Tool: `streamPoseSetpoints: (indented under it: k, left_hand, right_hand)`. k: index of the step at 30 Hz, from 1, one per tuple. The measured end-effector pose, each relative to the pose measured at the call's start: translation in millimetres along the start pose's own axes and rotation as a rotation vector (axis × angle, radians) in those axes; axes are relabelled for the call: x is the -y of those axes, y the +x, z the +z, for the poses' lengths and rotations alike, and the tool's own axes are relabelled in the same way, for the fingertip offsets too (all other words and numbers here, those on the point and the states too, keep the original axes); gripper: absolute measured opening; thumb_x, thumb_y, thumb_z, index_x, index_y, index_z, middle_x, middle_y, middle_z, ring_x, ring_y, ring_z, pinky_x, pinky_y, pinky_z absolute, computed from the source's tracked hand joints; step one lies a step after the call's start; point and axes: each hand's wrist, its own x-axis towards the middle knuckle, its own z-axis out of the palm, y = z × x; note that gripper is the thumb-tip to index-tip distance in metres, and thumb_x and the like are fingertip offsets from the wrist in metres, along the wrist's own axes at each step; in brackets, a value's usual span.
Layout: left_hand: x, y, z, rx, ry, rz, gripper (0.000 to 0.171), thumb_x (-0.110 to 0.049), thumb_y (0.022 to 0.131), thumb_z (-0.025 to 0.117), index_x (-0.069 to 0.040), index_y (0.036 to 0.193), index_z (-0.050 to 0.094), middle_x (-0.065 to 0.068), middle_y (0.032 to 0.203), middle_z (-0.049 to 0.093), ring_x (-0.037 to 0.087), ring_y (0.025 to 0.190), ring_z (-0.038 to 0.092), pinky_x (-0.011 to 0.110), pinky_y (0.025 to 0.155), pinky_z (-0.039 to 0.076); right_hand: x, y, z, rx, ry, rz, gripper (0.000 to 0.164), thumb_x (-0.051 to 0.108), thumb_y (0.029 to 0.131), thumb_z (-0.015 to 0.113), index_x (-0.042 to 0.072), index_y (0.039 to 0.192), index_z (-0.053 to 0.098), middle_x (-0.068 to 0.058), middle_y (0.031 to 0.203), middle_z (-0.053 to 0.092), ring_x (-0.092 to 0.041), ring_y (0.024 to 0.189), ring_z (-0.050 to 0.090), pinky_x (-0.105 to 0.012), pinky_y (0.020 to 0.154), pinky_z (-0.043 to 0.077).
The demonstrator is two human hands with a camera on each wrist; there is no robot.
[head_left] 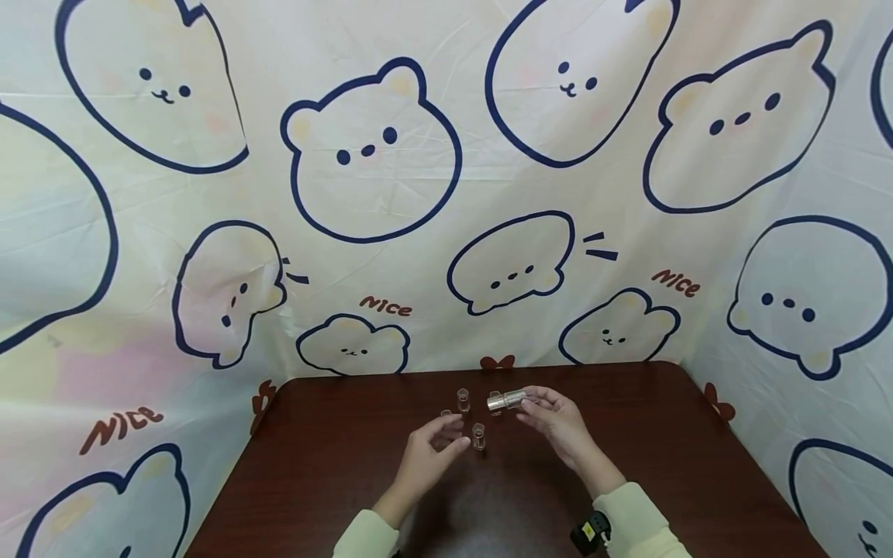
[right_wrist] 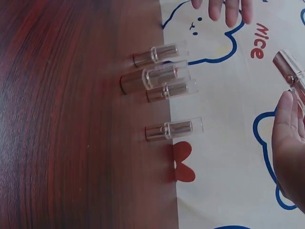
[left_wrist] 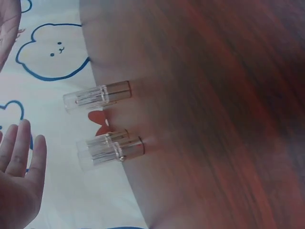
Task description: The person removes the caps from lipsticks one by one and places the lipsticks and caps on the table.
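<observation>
My right hand [head_left: 556, 425] holds a shiny lipstick tube [head_left: 506, 400] with its fingers, tilted nearly level above the table. In the right wrist view that tube [right_wrist: 287, 67] shows a metallic base, and the hand [right_wrist: 290, 148] is under it. My left hand [head_left: 431, 457] has its fingers loosely extended and thumb apart, holding nothing. Several similar clear-capped tubes stand upright, among them a rear one [head_left: 463, 400] and a front one [head_left: 478, 436] just right of the left thumb. Another tube [head_left: 446, 413] is partly hidden by the left fingers; one [head_left: 496, 409] is behind the held tube.
The dark brown wooden table [head_left: 335, 465] has its back edge close behind the tubes. A pale cloth [head_left: 391, 271] printed with cartoon bear outlines hangs behind and at both sides. A black device [head_left: 590, 533] is strapped on the right wrist.
</observation>
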Motion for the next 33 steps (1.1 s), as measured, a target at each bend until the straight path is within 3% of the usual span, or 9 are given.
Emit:
streamPoseSetpoints:
  k: [3, 6, 15, 22, 27, 33]
  left_hand:
    - [9.1, 4.2, 2.6, -0.011, -0.021, -0.019, 0.037, -0.014, 0.089, 0.072, -0.005, 0.124, 0.063, 0.008, 0.114, 0.067, 0.026, 0.101, 0.065, 0.037, 0.084, 0.053]
    - [8.2, 7.3, 2.9, -0.011, -0.047, -0.025, 0.038, -0.016, 0.09, 0.071, -0.006, 0.126, 0.062, 0.008, 0.116, 0.067, 0.026, 0.103, 0.064, 0.038, 0.087, 0.052]
    - [-35.2, 7.3, -2.4, 0.014, -0.108, -0.033, 0.04, -0.015, 0.09, 0.071, -0.001, 0.127, 0.061, 0.014, 0.117, 0.066, 0.032, 0.105, 0.064, 0.036, 0.088, 0.051]
    - [-42.3, 12.3, -1.4, -0.006, -0.182, 0.011, 0.04, -0.009, 0.088, 0.072, 0.001, 0.125, 0.061, 0.016, 0.115, 0.066, 0.04, 0.106, 0.062, 0.034, 0.088, 0.051]
    - [-45.9, 16.4, -0.1, 0.005, -0.227, 0.021, 0.042, -0.008, 0.087, 0.073, 0.003, 0.125, 0.06, 0.018, 0.117, 0.065, 0.041, 0.107, 0.061, 0.041, 0.092, 0.049]
    - [-50.1, 20.1, 3.0, -0.009, -0.192, 0.031, 0.039, -0.01, 0.087, 0.073, -0.001, 0.124, 0.062, 0.013, 0.113, 0.068, 0.039, 0.105, 0.062, 0.044, 0.091, 0.049]
  right_hand:
    - [2.7, -1.4, 2.8, 0.018, 0.039, 0.008, 0.036, 0.006, 0.091, 0.067, -0.003, 0.124, 0.054, -0.012, 0.108, 0.065, -0.032, 0.103, 0.064, -0.036, 0.086, 0.053]
    - [5.0, -1.6, 5.6, 0.034, 0.079, 0.009, 0.036, 0.005, 0.092, 0.066, -0.003, 0.124, 0.053, -0.012, 0.11, 0.065, -0.031, 0.103, 0.064, -0.037, 0.087, 0.052]
    - [12.2, -7.1, 13.5, 0.072, 0.141, 0.005, 0.039, 0.004, 0.094, 0.063, -0.003, 0.129, 0.049, -0.013, 0.115, 0.062, -0.024, 0.101, 0.066, -0.037, 0.089, 0.051]
    - [15.5, -11.2, 18.1, 0.087, 0.163, 0.004, 0.04, 0.004, 0.095, 0.062, -0.005, 0.13, 0.047, -0.011, 0.114, 0.064, -0.021, 0.102, 0.066, -0.036, 0.091, 0.05]
    - [17.6, -12.9, 22.4, 0.066, 0.18, 0.022, 0.042, 0.006, 0.092, 0.066, -0.003, 0.129, 0.05, -0.012, 0.118, 0.062, -0.022, 0.103, 0.066, -0.035, 0.091, 0.049]
    - [18.6, -13.9, 26.3, 0.09, 0.19, 0.014, 0.04, 0.005, 0.092, 0.066, -0.003, 0.128, 0.05, -0.012, 0.116, 0.063, -0.022, 0.103, 0.066, -0.036, 0.092, 0.049]
